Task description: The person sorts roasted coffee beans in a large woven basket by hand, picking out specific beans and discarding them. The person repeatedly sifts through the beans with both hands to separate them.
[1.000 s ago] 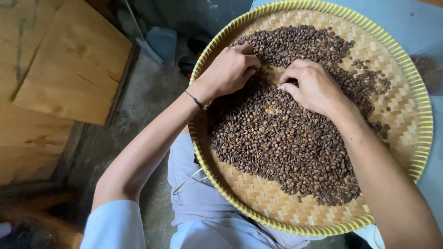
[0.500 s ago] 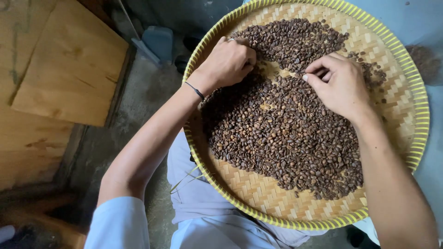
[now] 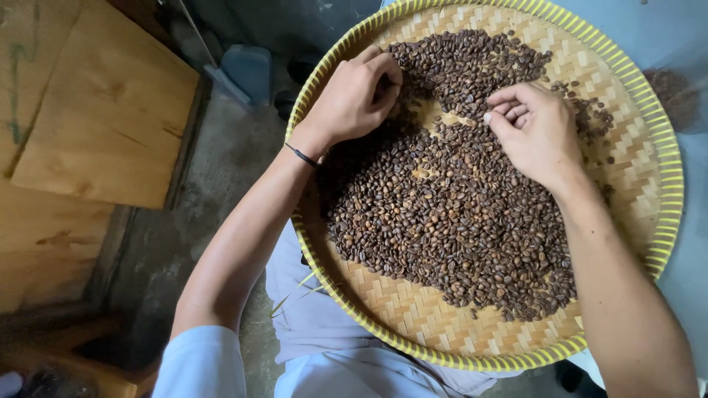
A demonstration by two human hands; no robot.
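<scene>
Head view: left hand fingertips hidden.

Bare weave along the tray near rim lies free (beans crowd the middle).

Hands among beans in tray

Beans: dark brown roasted coffee beans, loose, spread in a wide uneven layer across the tray, thickest in the middle and lower right, a smaller patch at the top. A bare streak of weave splits the top patch from the main mass. A few strays lie scattered toward the right rim. Tray: round, flat, woven bamboo in a pale checker weave, yellow-green rim, resting on the person's lap.
</scene>
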